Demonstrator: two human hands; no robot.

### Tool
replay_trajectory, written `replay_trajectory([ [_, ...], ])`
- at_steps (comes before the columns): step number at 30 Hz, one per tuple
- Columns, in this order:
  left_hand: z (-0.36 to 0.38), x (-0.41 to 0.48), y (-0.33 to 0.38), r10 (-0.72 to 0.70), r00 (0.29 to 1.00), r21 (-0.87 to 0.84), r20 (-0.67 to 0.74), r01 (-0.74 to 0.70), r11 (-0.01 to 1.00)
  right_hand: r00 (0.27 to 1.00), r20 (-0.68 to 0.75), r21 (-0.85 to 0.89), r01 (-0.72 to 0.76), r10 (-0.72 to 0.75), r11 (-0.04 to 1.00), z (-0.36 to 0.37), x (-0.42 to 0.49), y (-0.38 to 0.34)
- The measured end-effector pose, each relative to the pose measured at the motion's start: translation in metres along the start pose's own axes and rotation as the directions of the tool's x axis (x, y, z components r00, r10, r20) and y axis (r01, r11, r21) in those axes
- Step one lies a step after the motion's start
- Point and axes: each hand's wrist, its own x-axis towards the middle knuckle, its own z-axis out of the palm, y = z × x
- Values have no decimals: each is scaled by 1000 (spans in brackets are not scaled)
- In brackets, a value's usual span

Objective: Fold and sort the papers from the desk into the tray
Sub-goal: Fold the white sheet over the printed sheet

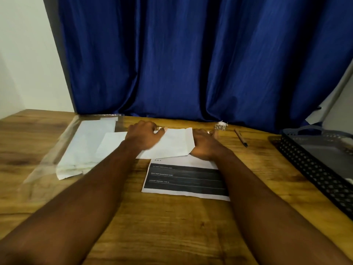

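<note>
One sheet at mid-tabletop, straight ahead and between the two hands; far half turned over toward the near edge, blank side up, covering the top of the printed half with its black bands; fold line running left to right, flap slightly askew. Left hand on the flap's far left corner, grip curled over the far edge and pinching it; right hand at the flap's right edge, fingers curled, too blurred to tell whether pinching or only pressing. Likely step: levelling the edges and creasing; fold seemingly not yet flattened. One tray, dark and perforated, off to the right, well apart from the sheet; nearer the right hand, so probably a rightward carry along the fold line. To the left: one loose blank page just beside the left wrist, partly over one stack of papers in one clear sleeve. Beyond the right hand: one pen; one small pale object, too small to name.
</note>
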Motion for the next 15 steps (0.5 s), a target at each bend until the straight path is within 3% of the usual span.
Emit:
replay_trajectory([
  [6, 5, -5, -4, 0, 998, 5, -67, 0, 1000, 999, 13, -94, 38, -37, 995, -4, -1, -3],
  [15, 1, -5, -9, -17, 998, 2, -55, 17, 1000, 1000, 12, -123, 6, -5, 992, -5, 0, -11],
])
